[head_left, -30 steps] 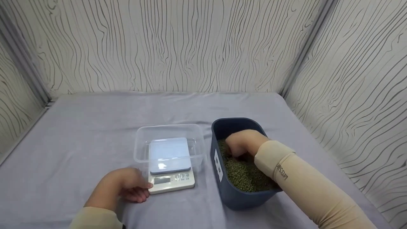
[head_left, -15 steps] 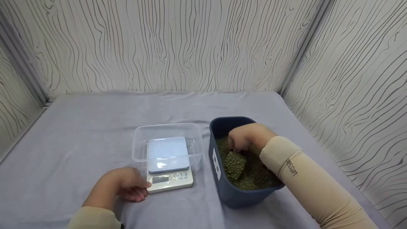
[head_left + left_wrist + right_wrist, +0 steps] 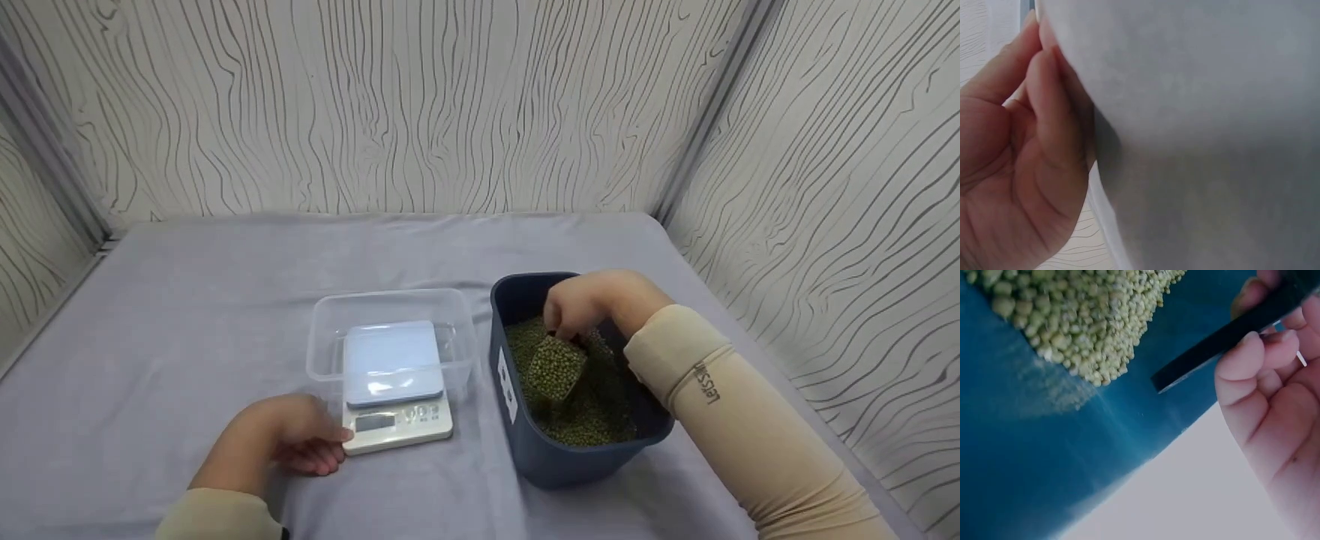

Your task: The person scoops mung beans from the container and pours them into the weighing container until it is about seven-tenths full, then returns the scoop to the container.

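My right hand [image 3: 581,307] grips a black scoop [image 3: 1207,349] heaped with green mung beans [image 3: 556,369], inside the dark blue bin [image 3: 577,469]. The scoop is tilted above the loose beans [image 3: 589,435] there. In the right wrist view, thumb and fingers close on its black part. My left hand [image 3: 304,433] pinches the near left corner of a white kitchen scale [image 3: 401,432]; the left wrist view shows thumb and fingers [image 3: 1050,101] at a pale edge. A clear plastic container [image 3: 319,334] appears to stand on the scale. The digits on its display are unreadable.
A lilac-grey cloth [image 3: 210,300] covers the table. Wood-grain patterned panels [image 3: 412,112] stand behind and at both sides. The bin carries a white label [image 3: 507,386] on its left wall, close to the container.
My right hand has risen in the bin, bringing the scoop of mung beans up out of the heap and into sight. My left hand stays at the scale's corner.
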The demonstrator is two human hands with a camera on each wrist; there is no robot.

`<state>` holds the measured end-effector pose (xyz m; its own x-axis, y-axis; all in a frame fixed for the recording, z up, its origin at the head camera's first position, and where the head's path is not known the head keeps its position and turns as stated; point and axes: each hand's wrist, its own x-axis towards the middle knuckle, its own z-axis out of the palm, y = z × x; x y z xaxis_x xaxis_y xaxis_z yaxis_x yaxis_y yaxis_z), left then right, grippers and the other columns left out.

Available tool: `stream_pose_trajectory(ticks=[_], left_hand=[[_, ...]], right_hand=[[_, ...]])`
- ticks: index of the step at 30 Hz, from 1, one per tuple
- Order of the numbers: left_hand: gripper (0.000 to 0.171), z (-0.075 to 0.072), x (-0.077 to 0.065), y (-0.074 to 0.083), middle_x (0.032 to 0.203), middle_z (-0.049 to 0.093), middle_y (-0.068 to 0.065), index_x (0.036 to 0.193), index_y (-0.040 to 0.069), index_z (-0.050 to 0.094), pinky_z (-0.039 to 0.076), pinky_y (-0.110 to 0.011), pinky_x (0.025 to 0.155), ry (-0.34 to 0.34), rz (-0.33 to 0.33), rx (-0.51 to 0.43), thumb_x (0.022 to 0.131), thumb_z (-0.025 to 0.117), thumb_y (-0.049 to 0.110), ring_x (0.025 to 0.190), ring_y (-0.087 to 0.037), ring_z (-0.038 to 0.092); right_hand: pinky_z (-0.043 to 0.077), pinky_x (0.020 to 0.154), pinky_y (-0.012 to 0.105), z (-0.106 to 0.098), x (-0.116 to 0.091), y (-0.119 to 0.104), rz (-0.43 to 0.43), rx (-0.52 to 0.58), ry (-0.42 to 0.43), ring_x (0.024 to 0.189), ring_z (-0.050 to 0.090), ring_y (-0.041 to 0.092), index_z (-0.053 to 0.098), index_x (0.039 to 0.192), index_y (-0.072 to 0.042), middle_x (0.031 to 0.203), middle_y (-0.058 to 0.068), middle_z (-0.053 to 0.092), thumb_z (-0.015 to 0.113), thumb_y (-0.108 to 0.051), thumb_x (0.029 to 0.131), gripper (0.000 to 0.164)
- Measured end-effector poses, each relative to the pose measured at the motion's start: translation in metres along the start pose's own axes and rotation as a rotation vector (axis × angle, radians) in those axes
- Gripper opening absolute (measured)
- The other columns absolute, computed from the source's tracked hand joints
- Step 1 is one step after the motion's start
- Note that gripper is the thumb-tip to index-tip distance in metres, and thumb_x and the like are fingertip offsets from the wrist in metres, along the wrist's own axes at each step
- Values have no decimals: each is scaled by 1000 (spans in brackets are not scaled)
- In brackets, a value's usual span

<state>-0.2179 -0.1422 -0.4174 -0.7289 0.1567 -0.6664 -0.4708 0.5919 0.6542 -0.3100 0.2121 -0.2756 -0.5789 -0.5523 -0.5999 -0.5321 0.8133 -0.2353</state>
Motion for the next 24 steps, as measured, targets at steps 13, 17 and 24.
stream_pose_trajectory(ticks=[13, 17, 24], left_hand=[[25, -1, -1, 0, 64, 64, -4, 76, -1, 68, 51, -19, 52, -9, -17, -3, 85, 64, 22, 52, -8, 58], [25, 0, -1, 0, 64, 64, -4, 76, -1, 68, 51, -19, 51, -8, -21, -4, 85, 64, 22, 52, -8, 58], [25, 0, 1, 1, 63, 63, -4, 75, -1, 68, 50, -19, 50, -5, -23, -12, 85, 64, 21, 51, -8, 58]], right_hand=[[25, 46, 20, -14, -13, -2, 3, 5, 19, 46, 22, 8, 27, 55, -16, 53, -6, 22, 45, 7, 73, 34], [26, 46, 21, -16, -16, -1, 10, 19, 33, 46, 23, 9, 28, 56, -16, 53, -5, 23, 43, 7, 74, 33], [31, 47, 20, -21, -22, 3, 2, 50, 50, 46, 23, 8, 28, 56, -16, 52, -6, 25, 42, 7, 72, 32]])
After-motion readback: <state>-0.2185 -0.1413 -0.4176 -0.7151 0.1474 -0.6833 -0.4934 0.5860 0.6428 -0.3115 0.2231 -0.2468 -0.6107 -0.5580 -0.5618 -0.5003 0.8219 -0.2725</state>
